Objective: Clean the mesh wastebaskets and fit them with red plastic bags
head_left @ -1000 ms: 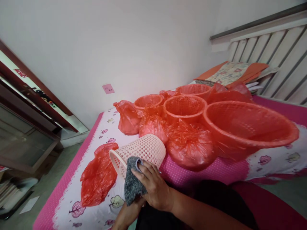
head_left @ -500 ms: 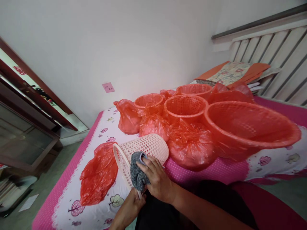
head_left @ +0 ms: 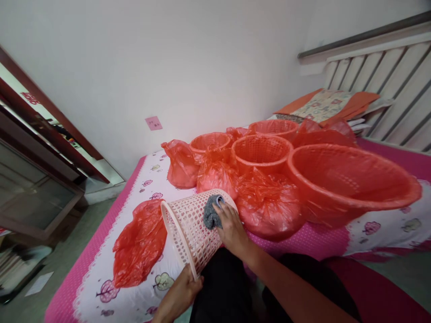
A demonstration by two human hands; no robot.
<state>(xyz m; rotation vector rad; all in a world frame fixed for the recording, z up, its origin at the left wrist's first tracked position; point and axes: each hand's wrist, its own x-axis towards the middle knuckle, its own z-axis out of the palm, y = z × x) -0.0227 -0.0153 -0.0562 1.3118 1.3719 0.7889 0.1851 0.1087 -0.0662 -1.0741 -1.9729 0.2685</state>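
Observation:
A pale pink perforated plastic basket [head_left: 191, 224] lies on its side at the bed's near edge, its open rim facing left. My left hand [head_left: 183, 287] is closed on the lower part of that rim. With its fingers bent over a grey cloth [head_left: 212, 213], my right hand [head_left: 232, 229] presses it against the basket's side, near the base. A crumpled red plastic bag [head_left: 139, 244] lies flat to the left of the rim. Just beyond the base sits a tied red plastic bag [head_left: 271, 208] with something round inside.
Several baskets covered in red plastic stand behind, the largest being an open-topped basket [head_left: 353, 175] at right. Another red bag [head_left: 182, 166] sits at the far left. Folded cloths [head_left: 330, 105] lie by the radiator [head_left: 397, 89]. The bed [head_left: 134, 188] meets the white wall.
My right hand has slid the grey cloth up and right, from near the rim toward the basket's base. My left hand stays on the rim.

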